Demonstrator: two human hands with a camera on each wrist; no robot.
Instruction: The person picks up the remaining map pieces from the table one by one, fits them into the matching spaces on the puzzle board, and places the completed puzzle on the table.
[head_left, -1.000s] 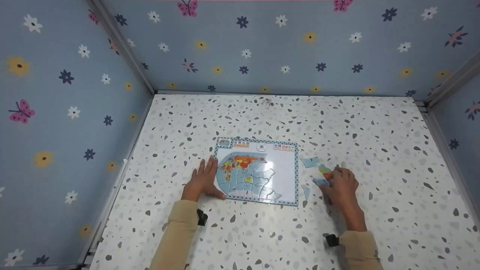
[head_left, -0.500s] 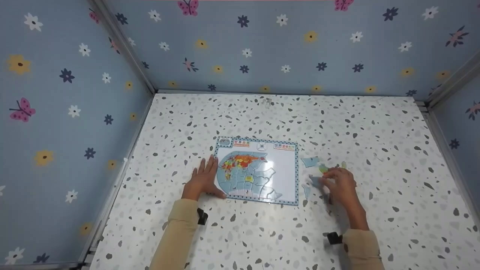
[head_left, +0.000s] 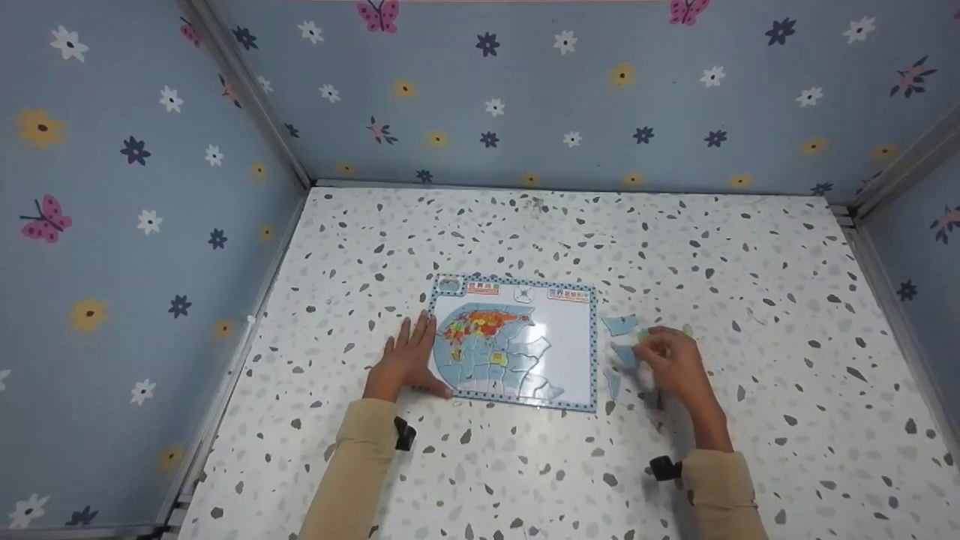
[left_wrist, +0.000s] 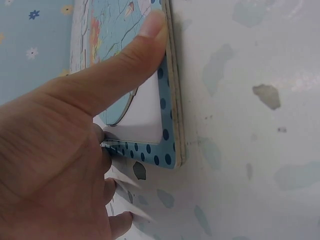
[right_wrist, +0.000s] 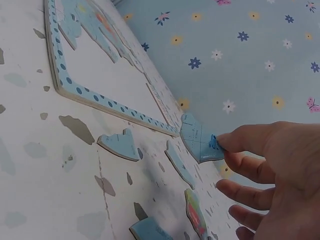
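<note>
A world-map jigsaw puzzle board (head_left: 566, 345) with a blue dotted frame lies on the table, its left part filled with fitted pieces. At its lower left corner rests my left hand (head_left: 405, 364), fingers spread; the thumb (left_wrist: 125, 70) presses on the frame in the left wrist view. Right of the board, my right hand (head_left: 675, 367) pinches a blue puzzle piece (right_wrist: 197, 137) between thumb and forefinger, raised above the table. Near it lie loose blue pieces, one at the top (head_left: 619, 324) and one lower down (head_left: 613, 384), plus a green-and-red piece (right_wrist: 196, 212).
The speckled white table (head_left: 525, 472) carries the board. Blue flowered panels (head_left: 525, 97) stand behind it and on both sides. Another loose blue piece (right_wrist: 150, 230) shows at the bottom of the right wrist view.
My right hand has shifted from among the loose pieces and lifted a blue piece, which has moved slightly up and left. The left hand has stayed on the board.
</note>
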